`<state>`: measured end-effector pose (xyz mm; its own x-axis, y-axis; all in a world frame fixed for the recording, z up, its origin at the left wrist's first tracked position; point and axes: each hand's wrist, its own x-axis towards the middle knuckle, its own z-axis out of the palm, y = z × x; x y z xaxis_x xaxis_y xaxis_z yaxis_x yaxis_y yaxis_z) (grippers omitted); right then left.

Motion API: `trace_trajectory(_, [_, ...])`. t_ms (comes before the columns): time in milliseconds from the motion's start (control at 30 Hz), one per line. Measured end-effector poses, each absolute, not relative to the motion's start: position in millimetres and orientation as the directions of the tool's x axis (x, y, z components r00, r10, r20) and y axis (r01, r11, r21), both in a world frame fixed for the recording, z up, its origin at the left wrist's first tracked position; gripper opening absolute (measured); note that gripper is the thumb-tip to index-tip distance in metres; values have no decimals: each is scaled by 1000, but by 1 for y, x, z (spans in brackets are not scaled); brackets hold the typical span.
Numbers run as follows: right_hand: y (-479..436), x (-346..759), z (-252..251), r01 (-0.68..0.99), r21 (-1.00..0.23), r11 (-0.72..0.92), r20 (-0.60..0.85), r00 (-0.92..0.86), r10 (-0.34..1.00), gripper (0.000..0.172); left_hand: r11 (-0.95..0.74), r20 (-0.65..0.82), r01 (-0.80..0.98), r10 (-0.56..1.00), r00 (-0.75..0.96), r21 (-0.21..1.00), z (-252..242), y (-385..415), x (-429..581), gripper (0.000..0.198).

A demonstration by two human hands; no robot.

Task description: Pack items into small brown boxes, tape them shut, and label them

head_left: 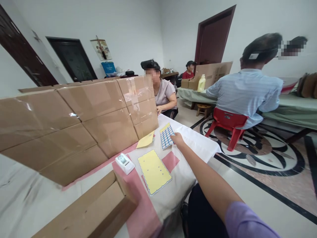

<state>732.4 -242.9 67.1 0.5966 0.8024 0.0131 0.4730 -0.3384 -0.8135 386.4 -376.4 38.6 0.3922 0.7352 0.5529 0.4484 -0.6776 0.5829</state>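
Note:
My right hand (175, 138) reaches across the table, fingers closed on the right edge of a sheet with a blue grid of white cells and a yellow top strip (167, 136). Nearer to me lies a yellow card with a wavy blue-and-white border (155, 172) and a few small dark marks. Beyond it, a plain yellow sheet (145, 140) rests against the foot of the stacked boxes. Left of the card is a small white device with a grey display (124, 163). My left hand is out of view.
Taped cardboard boxes (106, 115) form a wall along the table's left side. An open carton (94, 205) stands at the front left. The white cloth's edge (210, 142) is on the right. A person (166, 92) sits beyond the boxes; another sits on a red chair (229, 119).

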Motion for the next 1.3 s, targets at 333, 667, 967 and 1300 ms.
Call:
trace_trajectory(333, [-321, 710, 105, 57, -991, 123, 134, 282, 950, 43, -264, 256, 72, 961, 100, 962, 100, -267, 546, 59])
trace_trajectory(667, [-314, 733, 87, -202, -978, 51, -3, 260, 966, 39, -478, 412, 215, 864, 287, 852, 72, -237, 538, 32])
trace_trajectory(967, [-298, 719, 101, -208, -974, 86, 10, 341, 940, 39, -670, 649, 442, 726, 225, 596, 61, -249, 537, 26])
trace_trajectory(1300, [-304, 689, 115, -123, -991, 56, 36, 160, 986, 11, -693, 705, 509, 676, 214, 511, 69, -269, 548, 17])
